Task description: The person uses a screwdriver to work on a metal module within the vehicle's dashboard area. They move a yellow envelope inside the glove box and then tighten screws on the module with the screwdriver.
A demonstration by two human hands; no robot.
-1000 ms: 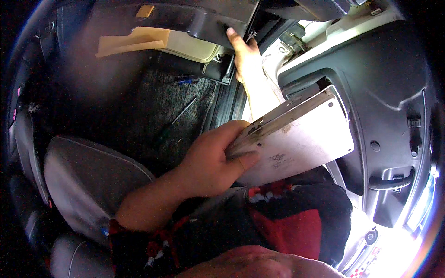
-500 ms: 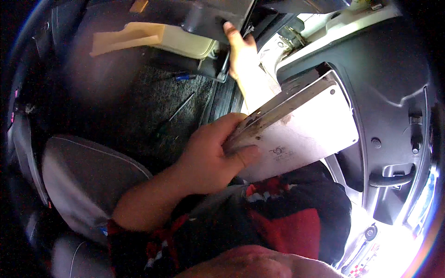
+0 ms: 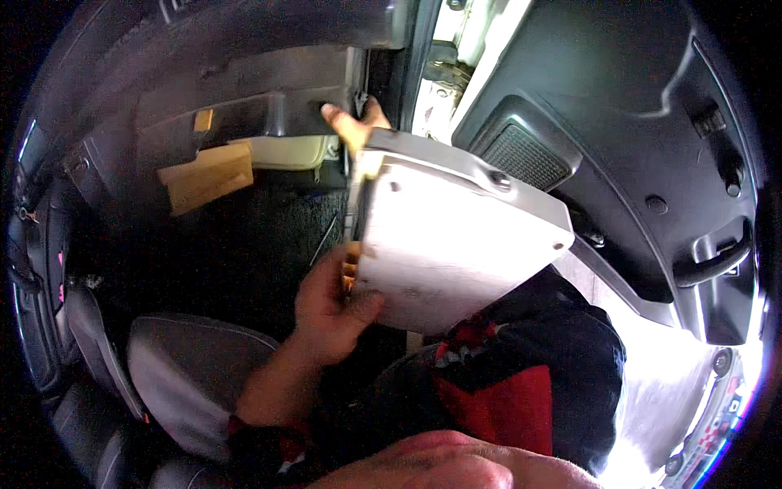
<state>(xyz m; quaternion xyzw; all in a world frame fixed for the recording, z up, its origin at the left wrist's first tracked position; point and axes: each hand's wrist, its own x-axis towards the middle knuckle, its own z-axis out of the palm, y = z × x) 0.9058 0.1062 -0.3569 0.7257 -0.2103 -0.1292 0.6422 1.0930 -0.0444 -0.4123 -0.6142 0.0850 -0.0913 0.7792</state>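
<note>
My left hand [image 3: 330, 314] grips a flat silver metal box [image 3: 456, 253] by its near left edge, thumb on the broad bright face and fingers curled behind. The box is tilted, with screw holes near its corners; its exact kind does not show. Beyond it, my right hand [image 3: 352, 129] is at the right end of the dark glove box [image 3: 285, 110], thumb on its face and a finger round the edge. The silver box hides my right wrist and forearm. Under the glove box panel show a tan paper piece [image 3: 212, 179] and a pale zipped pouch [image 3: 285, 152].
At the right stands the car door [image 3: 619, 155], with a speaker grille [image 3: 529, 155] and a pull handle [image 3: 717, 261]. A grey seat [image 3: 195, 359] is at the lower left. On the dark floor lies a thin metal shaft [image 3: 324, 238], partly hidden.
The silver box has turned so its broad face and far edge show more. My view has shifted; both hands appear further left, the left still on the box and the right still at the glove box.
</note>
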